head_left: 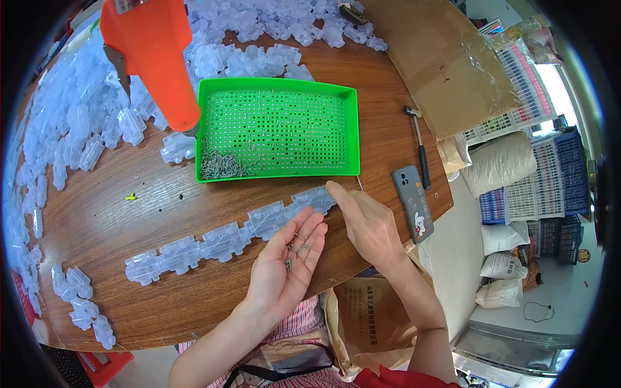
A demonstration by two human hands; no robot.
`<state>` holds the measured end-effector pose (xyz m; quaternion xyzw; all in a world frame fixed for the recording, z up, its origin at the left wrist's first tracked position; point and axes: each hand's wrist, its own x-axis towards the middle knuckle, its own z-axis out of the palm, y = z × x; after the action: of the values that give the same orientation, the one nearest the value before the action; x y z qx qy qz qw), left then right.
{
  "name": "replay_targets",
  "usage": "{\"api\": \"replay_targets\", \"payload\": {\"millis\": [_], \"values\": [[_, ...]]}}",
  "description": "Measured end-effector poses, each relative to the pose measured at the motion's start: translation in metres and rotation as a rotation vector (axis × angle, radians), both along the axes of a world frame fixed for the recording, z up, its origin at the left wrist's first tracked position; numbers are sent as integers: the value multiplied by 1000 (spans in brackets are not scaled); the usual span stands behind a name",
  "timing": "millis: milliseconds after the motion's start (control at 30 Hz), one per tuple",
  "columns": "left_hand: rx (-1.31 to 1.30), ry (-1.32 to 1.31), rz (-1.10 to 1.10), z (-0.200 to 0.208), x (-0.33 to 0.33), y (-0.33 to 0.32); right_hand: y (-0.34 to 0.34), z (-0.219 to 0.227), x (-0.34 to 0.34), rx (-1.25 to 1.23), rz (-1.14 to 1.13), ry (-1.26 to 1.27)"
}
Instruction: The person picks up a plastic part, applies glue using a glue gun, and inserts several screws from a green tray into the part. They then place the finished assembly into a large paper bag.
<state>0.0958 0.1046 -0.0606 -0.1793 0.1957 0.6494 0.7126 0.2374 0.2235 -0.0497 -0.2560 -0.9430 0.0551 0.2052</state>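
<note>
A slanting row of clear plastic housings [223, 240] lies on the wooden table. My left hand [284, 275] is palm up and cupped just in front of the row, with several small screws [289, 262] resting in the palm and by the fingers. At the row's right end, my right hand [369, 223] has its thumb and forefinger pressed together against the last housing [310, 198]. Whatever is between those fingertips is hidden. Behind the row stands a green perforated tray [278, 176], with a heap of small screws [220, 165] in its near left corner.
An orange tapered tool [158, 71] reaches down to the tray's left side. Big piles of clear plastic parts [84, 110] cover the table's left and back. On the right are a phone [413, 204], a hammer [420, 145] and a cardboard box [446, 71].
</note>
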Motion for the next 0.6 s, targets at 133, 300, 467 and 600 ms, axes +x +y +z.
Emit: {"api": "replay_targets", "payload": {"millis": [133,300,467,600], "values": [[3,-28,7,-1,-1,-2,1,2,4,-32,41,-76],[28,-74,-32,4,-2,-3,-11,10,-2,-142,-68,172],[99,-66,-48,-1,-4,-5,-39,36,-12,-320,-23,240],[128,-42,-57,1,-1,-7,-43,30,-14,-303,8,208]]}}
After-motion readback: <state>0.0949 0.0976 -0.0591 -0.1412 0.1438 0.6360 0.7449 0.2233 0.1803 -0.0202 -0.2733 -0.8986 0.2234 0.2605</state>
